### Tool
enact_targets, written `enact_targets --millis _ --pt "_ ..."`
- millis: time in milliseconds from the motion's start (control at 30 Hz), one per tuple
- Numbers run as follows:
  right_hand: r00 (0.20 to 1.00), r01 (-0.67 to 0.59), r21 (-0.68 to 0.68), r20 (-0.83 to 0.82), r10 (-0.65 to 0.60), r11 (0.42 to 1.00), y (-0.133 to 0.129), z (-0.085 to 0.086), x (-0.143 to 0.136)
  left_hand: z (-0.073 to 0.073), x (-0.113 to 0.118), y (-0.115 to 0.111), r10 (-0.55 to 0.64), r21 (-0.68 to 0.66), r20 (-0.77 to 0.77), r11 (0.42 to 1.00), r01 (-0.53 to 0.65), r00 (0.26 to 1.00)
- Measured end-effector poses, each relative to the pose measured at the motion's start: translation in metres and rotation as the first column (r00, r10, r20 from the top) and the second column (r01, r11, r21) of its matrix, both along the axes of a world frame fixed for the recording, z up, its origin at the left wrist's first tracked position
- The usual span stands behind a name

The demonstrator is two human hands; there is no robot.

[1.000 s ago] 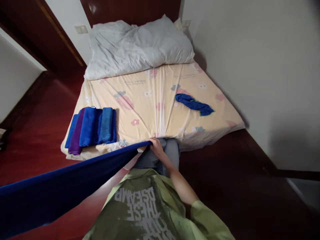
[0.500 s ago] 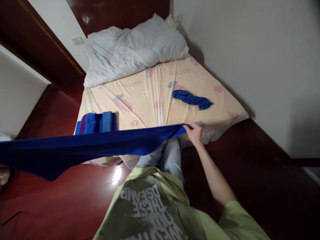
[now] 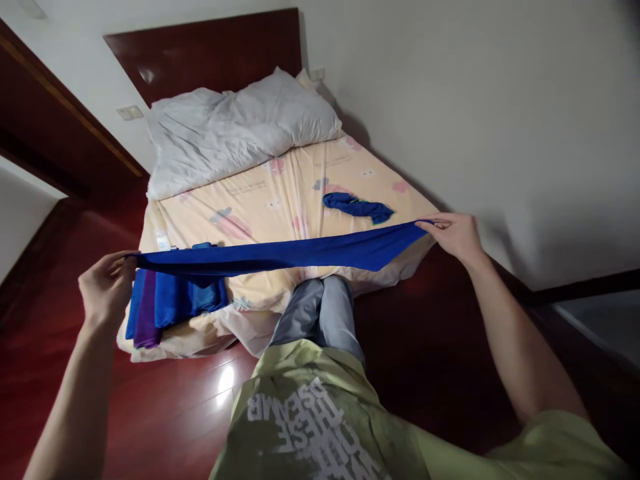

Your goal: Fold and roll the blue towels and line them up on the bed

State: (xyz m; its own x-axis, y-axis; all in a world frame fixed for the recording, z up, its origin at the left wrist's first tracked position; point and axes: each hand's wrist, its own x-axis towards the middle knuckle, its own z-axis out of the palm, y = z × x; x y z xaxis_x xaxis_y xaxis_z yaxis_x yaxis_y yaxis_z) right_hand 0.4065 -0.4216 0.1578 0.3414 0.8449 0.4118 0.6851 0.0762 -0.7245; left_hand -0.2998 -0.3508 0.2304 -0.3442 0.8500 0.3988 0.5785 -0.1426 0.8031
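Observation:
A long blue cloth point(image 3: 300, 253) is stretched nearly level in the air across the front of the bed. My left hand point(image 3: 107, 283) pinches its left end, and my right hand point(image 3: 453, 233) pinches the right end, slightly higher. Below and behind the cloth's left part lies a row of folded blue and purple cloths point(image 3: 177, 300), partly covered from view. A crumpled blue cloth with a green edge point(image 3: 357, 207) rests on the bed beyond the stretched cloth, towards the right.
The bed point(image 3: 255, 200) has a cream patterned sheet and a dark red headboard point(image 3: 215, 57). A white pillow or quilt point(image 3: 240, 127) lies at its head. Walls stand behind and to the right. My legs point(image 3: 315, 313) are against the bed's front edge.
My left hand has come into view at the left end of the cloth. My right hand has moved right and slightly up. The cloth now spans between both hands, and the view has shifted.

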Motion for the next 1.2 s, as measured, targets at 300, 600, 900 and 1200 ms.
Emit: enact_targets --millis 300,600,900,1200 --pt "0.906 -0.071 -0.197 -0.422 -0.019 0.978 -0.006 0.047 0.021 -0.015 -0.010 0.030 -0.109 -0.342 0.356 0.909 0.238 0.928" --pt "0.864 0.002 -0.058 -0.503 -0.031 0.998 0.104 0.035 -0.018 -0.040 0.028 0.116 -0.146 -0.273 0.549 0.899 0.342 0.823" --pt "0.883 0.183 0.450 -0.466 0.055 0.874 0.146 0.038 -0.022 -0.038 0.026 0.151 -0.277 0.418 0.530 0.908 0.038 0.802" --pt "0.792 0.238 0.114 -0.598 -0.125 0.964 0.113 -0.103 -0.043 -0.175 0.027 0.084 0.016 -0.210 0.207 0.977 0.028 0.978"
